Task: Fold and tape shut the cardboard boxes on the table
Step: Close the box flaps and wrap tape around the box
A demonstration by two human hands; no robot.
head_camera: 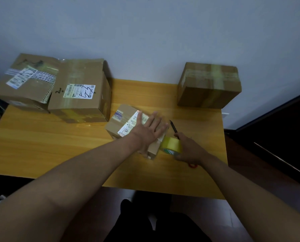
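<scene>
Straight, spread fingers of the left hand (150,131) press flat on the top of a small brown cardboard box (128,123) with white labels, which sits mid-table on the yellow wooden table (49,142). The right hand (189,151) curls its fingers round a roll of yellowish clear tape (172,144), held against the box's near right end. A black pen (173,126) lies just beyond. Two larger labelled cardboard boxes (79,91) stand at far left; a taped brown box (209,85) at far right.
</scene>
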